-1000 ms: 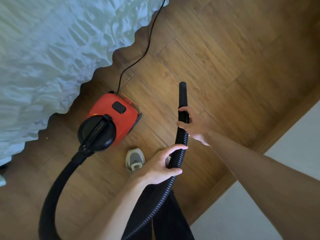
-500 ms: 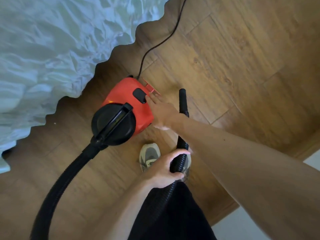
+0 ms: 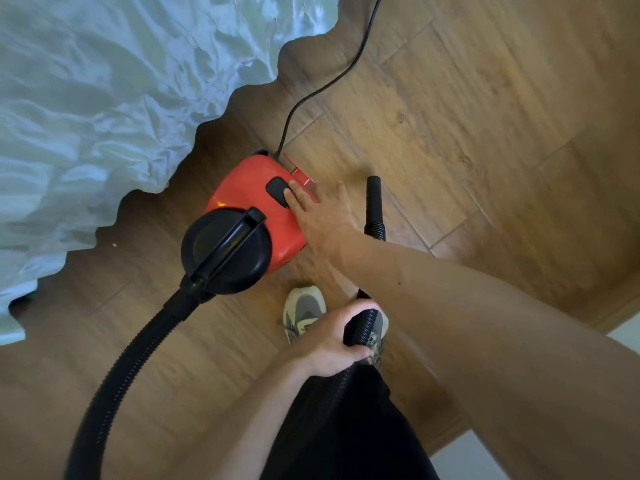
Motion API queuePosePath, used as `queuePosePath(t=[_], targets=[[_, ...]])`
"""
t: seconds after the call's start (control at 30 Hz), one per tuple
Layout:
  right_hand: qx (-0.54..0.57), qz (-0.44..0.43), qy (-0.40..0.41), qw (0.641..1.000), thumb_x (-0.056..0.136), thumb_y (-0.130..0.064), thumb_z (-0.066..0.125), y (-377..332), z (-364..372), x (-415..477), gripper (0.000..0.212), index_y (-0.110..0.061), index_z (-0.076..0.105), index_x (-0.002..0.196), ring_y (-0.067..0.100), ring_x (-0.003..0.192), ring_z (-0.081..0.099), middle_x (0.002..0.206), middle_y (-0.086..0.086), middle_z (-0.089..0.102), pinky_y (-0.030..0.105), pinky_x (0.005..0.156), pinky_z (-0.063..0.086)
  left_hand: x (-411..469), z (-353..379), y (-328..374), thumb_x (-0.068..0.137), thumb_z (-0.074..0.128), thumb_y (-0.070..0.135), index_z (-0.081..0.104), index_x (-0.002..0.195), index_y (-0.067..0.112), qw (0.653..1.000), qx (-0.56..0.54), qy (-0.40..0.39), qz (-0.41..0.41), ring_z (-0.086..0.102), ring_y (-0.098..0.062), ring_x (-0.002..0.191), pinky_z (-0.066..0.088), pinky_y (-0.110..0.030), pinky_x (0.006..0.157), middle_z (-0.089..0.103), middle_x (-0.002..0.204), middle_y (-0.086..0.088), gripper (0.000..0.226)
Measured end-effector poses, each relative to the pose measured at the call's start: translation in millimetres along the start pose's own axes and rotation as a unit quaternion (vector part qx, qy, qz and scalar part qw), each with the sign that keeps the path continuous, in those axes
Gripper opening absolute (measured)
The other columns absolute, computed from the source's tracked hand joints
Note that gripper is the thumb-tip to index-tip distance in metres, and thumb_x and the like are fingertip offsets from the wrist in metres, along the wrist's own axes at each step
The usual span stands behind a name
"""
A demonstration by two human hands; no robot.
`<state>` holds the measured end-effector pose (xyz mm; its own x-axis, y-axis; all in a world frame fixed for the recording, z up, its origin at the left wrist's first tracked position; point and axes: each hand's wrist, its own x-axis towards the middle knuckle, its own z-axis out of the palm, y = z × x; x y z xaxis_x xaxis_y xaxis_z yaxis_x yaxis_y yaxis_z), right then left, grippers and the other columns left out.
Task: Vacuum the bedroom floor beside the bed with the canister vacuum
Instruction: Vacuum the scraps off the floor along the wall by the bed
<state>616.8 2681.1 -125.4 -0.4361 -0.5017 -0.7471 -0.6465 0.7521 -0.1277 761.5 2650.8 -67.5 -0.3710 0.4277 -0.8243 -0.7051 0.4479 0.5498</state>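
Right hand (image 3: pixel 322 216), having left the hose (image 3: pixel 117 379), is now pressing straight fingers on the black switch (image 3: pixel 277 196) of the red canister vacuum (image 3: pixel 242 183); probably powering on. Left hand (image 3: pixel 330 339) is gripping the hose. The canister is sitting on the floor (image 3: pixel 485 133) just beside the bed (image 3: pixel 104 98).

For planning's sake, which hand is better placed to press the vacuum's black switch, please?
Right: the right hand touches the black switch with straight fingers; the left hand grips the hose.
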Motion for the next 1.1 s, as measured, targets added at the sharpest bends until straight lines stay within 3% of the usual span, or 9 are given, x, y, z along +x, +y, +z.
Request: queuePosePath(t=[0.07, 0.13, 0.27, 0.33, 0.53, 0.73, 0.87, 1.0, 1.1], targets=[[-0.012, 0.003, -0.024, 1.0, 0.098, -0.038, 0.053, -2, -1, 0, 0.091, -0.025, -0.015, 0.157, 0.036, 0.151, 0.006, 0.166, 0.002, -0.015, 0.067, 0.116, 0.005, -3, 3, 8, 0.09, 0.062, 0.018, 0.056, 0.091, 0.028, 1.0, 0.026, -0.008, -0.004, 0.06, -0.019, 0.095, 0.054, -0.037, 0.092, 0.063, 0.096, 0.002, 0.012], [-0.004, -0.002, -0.062, 0.998, 0.097, -0.049, 0.052, -6, 3, 1, 0.092, -0.037, -0.019, 0.154, 0.038, 0.151, 0.007, 0.166, 0.002, -0.013, 0.069, 0.115, 0.002, -7, 6, 10, 0.092, 0.058, 0.016, 0.051, 0.086, 0.018, 0.998, 0.046, -0.029, -0.012, 0.055, -0.023, 0.094, 0.05, -0.04, 0.094, 0.056, 0.089, 0.0, 0.01], [0.134, -0.003, -0.034, 0.99, 0.097, -0.03, 0.057, -10, 26, -15, 0.09, -0.042, -0.01, 0.155, 0.037, 0.15, 0.013, 0.166, 0.008, 0.0, 0.067, 0.115, 0.009, -7, 12, 5, 0.084, 0.062, 0.035, 0.054, 0.116, 0.024, 0.998, 0.053, -0.022, -0.024, 0.056, -0.013, 0.109, 0.048, -0.036, 0.101, 0.059, 0.115, 0.009, 0.034], [0.179, 0.033, 0.0, 0.983, 0.092, -0.019, 0.061, -3, 37, -31, 0.09, -0.036, 0.001, 0.157, 0.038, 0.145, 0.021, 0.16, 0.013, 0.017, 0.065, 0.115, 0.016, -10, 14, 2, 0.088, 0.066, 0.027, 0.05, 0.129, 0.03, 0.998, 0.051, -0.013, -0.032, 0.054, -0.009, 0.115, 0.045, -0.031, 0.104, 0.056, 0.122, 0.014, 0.044], [0.221, 0.199, 0.053, 0.953, 0.091, -0.029, 0.058, 61, 73, -88, 0.068, -0.035, 0.024, 0.15, 0.037, 0.135, 0.027, 0.146, 0.017, 0.03, 0.057, 0.111, 0.03, -18, 18, 5, 0.086, 0.067, 0.011, 0.042, 0.127, 0.06, 0.999, 0.034, 0.01, 0.0, 0.054, -0.011, 0.12, 0.046, -0.039, 0.105, 0.052, 0.133, 0.012, 0.069], [0.582, 0.206, 0.011, 0.787, 0.097, -0.027, 0.061, 73, 92, -128, 0.06, -0.032, 0.033, 0.15, 0.026, 0.113, 0.053, 0.139, 0.011, 0.047, 0.036, 0.088, 0.047, -21, 28, 11, 0.088, 0.067, 0.013, 0.039, 0.132, 0.057, 0.997, 0.066, 0.0, 0.029, 0.049, -0.008, 0.125, 0.041, -0.027, 0.104, 0.049, 0.14, 0.015, 0.068], [0.692, 0.226, 0.011, 0.686, 0.093, -0.015, 0.066, 67, 100, -138, 0.064, -0.033, 0.035, 0.147, 0.028, 0.1, 0.065, 0.124, 0.008, 0.057, 0.048, 0.083, 0.06, -22, 32, 13, 0.089, 0.067, 0.013, 0.04, 0.136, 0.053, 0.997, 0.07, -0.017, 0.038, 0.048, -0.004, 0.121, 0.039, -0.023, 0.1, 0.047, 0.141, 0.016, 0.067], [0.744, 0.234, 0.021, 0.626, 0.093, -0.005, 0.066, 71, 106, -147, 0.063, -0.026, 0.038, 0.145, 0.023, 0.088, 0.063, 0.118, 0.012, 0.055, 0.026, 0.055, 0.06, -20, 32, 12, 0.089, 0.067, 0.016, 0.039, 0.137, 0.053, 0.995, 0.082, -0.027, 0.043, 0.053, -0.009, 0.12, 0.047, -0.038, 0.101, 0.048, 0.14, 0.013, 0.067], [0.754, 0.236, 0.027, 0.612, 0.092, -0.004, 0.067, 78, 115, -147, 0.064, -0.026, 0.039, 0.145, 0.032, 0.1, 0.064, 0.122, 0.014, 0.052, 0.032, 0.062, 0.062, -13, 35, 18, 0.09, 0.067, 0.018, 0.037, 0.136, 0.057, 0.994, 0.093, -0.032, 0.039, 0.055, -0.011, 0.118, 0.051, -0.039, 0.098, 0.048, 0.139, 0.013, 0.067]])
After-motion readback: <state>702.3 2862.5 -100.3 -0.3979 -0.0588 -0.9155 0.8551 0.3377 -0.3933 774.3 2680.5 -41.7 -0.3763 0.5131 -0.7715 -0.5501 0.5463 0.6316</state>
